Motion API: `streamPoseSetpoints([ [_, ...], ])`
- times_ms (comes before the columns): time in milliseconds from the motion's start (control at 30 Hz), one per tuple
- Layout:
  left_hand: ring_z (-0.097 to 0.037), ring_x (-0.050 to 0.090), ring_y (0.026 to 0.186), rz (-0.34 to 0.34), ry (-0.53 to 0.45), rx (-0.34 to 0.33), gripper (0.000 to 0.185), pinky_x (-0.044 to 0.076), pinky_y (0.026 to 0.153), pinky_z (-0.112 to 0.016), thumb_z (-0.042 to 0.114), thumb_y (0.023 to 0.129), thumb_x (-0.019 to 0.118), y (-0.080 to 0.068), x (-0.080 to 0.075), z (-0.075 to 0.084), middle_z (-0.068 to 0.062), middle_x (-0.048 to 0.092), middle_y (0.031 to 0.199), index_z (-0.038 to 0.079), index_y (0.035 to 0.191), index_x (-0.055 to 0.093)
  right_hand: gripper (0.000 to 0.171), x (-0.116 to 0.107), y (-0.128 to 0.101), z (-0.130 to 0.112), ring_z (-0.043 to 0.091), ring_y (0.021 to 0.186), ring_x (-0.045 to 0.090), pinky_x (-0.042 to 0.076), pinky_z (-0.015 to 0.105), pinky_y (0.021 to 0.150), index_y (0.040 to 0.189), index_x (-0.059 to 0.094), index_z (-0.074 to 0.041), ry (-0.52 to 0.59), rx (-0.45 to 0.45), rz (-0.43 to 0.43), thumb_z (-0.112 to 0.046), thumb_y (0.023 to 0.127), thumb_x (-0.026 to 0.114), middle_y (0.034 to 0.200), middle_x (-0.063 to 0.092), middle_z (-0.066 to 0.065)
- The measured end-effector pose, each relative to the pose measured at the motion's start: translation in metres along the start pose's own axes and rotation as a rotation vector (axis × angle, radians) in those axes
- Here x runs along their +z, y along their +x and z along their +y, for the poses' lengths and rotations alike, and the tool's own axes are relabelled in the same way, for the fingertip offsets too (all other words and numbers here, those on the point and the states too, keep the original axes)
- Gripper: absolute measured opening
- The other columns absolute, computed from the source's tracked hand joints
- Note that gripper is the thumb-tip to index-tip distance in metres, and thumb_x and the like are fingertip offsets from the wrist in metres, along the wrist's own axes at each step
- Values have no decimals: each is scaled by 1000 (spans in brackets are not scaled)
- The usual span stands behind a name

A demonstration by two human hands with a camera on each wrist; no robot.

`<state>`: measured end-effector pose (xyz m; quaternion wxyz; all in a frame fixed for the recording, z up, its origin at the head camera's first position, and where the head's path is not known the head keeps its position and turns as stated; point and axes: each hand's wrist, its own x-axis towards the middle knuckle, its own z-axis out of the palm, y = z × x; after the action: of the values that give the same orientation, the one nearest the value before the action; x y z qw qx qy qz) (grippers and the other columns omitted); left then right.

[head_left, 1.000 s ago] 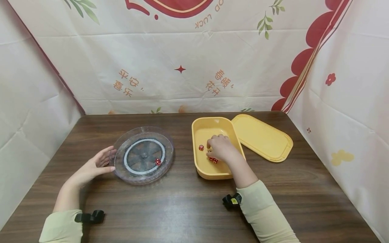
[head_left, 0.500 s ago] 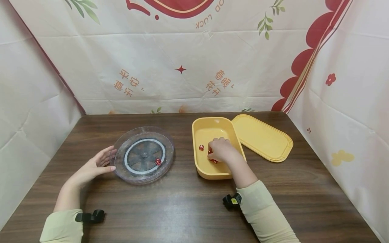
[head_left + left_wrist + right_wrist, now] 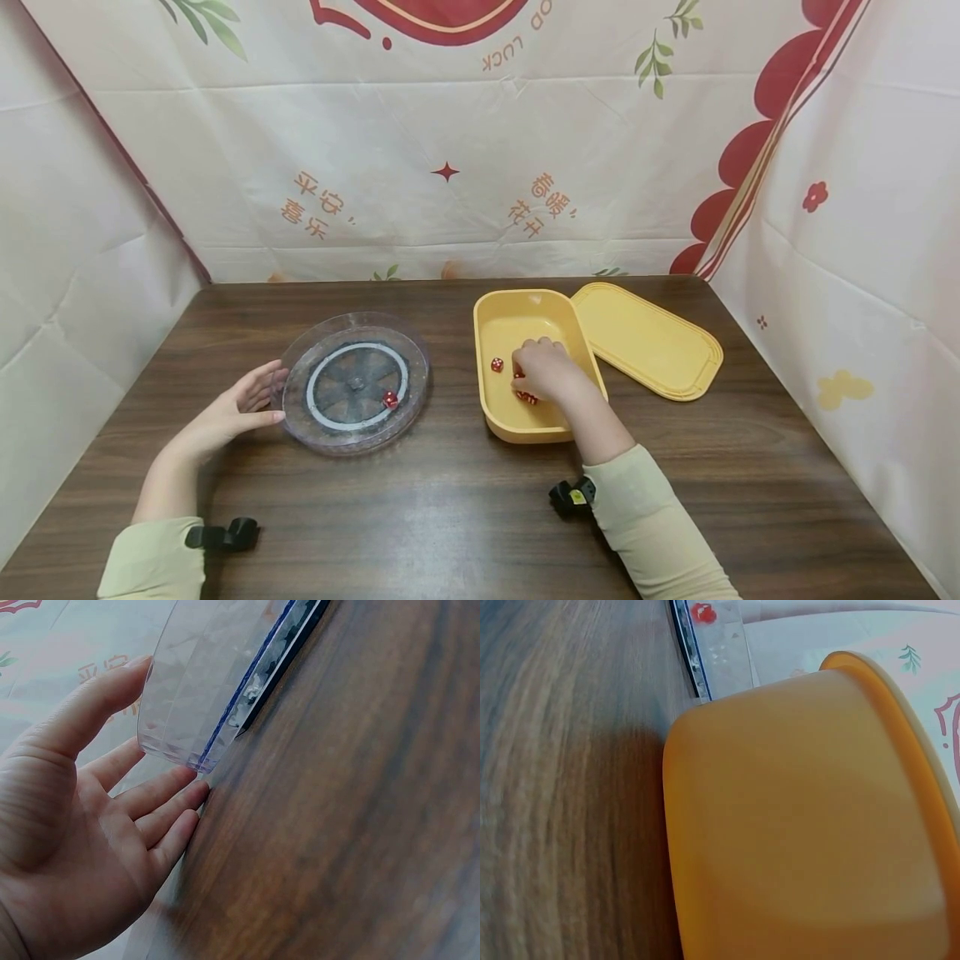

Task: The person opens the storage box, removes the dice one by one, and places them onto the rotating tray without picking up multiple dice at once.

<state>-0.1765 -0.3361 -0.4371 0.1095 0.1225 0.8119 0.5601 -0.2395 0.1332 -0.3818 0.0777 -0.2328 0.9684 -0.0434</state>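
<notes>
My left hand lies at the left side of a round clear plastic tray, thumb and fingers spread along its wall. In the left wrist view the fingertips touch the clear wall. A red die sits inside this tray, near its white ring. My right hand reaches into a yellow box, thumb and index finger pinching a red die low over the bottom. Right below the fingers are more red dice, partly hidden by the hand. Another die lies apart, left of the hand.
A yellow lid lies flat on the brown wooden table, behind and right of the box. Printed white cloth encloses the table at the back and sides. In the right wrist view the box wall blocks sight of the right hand.
My right thumb and index finger have closed together over the dice inside the box, and the hand has sunk slightly. The left hand and the round tray have stayed in place.
</notes>
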Motion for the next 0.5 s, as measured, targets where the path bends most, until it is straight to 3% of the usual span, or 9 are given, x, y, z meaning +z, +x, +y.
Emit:
streamPoseSetpoints([
  [500,-46,18,136,1,5,-8,81,31,92,-7,9,90,66,-1,0,1,-27,22,152,0,151,14,13,-3,-1,-2,33,100,48,34,50,92,83,65,-17,1,-27,93,-25,83,74,96,55,8],
])
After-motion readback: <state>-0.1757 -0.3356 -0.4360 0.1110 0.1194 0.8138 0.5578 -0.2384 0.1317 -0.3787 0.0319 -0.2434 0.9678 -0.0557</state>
